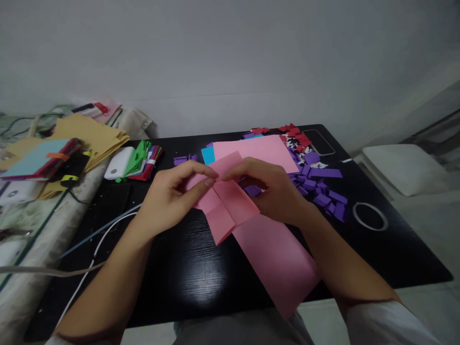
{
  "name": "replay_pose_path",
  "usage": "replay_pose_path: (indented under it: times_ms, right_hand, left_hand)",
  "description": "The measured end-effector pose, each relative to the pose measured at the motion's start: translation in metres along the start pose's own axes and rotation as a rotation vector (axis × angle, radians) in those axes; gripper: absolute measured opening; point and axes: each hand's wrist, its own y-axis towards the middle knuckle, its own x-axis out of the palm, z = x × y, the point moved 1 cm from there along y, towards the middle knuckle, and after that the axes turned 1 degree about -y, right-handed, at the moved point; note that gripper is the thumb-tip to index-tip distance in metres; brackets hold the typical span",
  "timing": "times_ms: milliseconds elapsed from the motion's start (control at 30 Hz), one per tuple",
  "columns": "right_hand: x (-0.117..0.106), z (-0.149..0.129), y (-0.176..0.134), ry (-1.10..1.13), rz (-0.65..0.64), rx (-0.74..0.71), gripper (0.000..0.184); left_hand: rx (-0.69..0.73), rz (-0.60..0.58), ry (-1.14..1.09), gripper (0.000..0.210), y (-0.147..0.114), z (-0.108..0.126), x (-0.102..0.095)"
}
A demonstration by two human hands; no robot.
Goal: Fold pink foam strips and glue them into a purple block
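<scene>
Both hands hold a folded sheet of pink paper (230, 196) above the black table. My left hand (176, 191) pinches its left side, thumb on top. The fingers of my right hand (268, 184) close on the upper right part, close to the left fingertips. Two flaps meet along a crease that runs down the middle of the paper. Below and to the right lies a loose pink sheet (276, 258), its near end reaching over the table's front edge. Behind the hands another pink sheet (266, 148) rests over a blue sheet (208, 155).
Purple paper pieces (323, 191) and red scraps (296, 134) litter the right of the black table (201, 282), near a roll of tape (370, 216). Bundled coloured paper (143, 160) and a white cable (104, 239) lie left. A white stool (391, 167) stands at right.
</scene>
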Motion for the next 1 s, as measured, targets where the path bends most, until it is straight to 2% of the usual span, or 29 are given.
replay_pose_path:
  times_ms: [300, 467, 700, 1000]
  right_hand:
    - [0.0006, -0.0006, -0.0012, -0.026, -0.02, 0.033, 0.035]
    - [0.0014, 0.0009, -0.0019, 0.019, -0.027, 0.103, 0.029]
    - [0.0007, 0.0033, -0.0016, 0.098, -0.06, 0.107, 0.031]
    - [0.0011, 0.0047, -0.0045, 0.076, -0.033, 0.105, 0.037]
  left_hand:
    - [0.023, 0.049, 0.007, 0.006, 0.0004, -0.0001, 0.0061]
    - [0.023, 0.062, 0.012, 0.006, -0.0007, 0.0004, 0.0053]
    - [0.025, 0.021, 0.031, 0.008, -0.0005, 0.0017, 0.0026]
    - [0.071, 0.007, 0.042, 0.012, -0.0029, 0.0073, -0.0011]
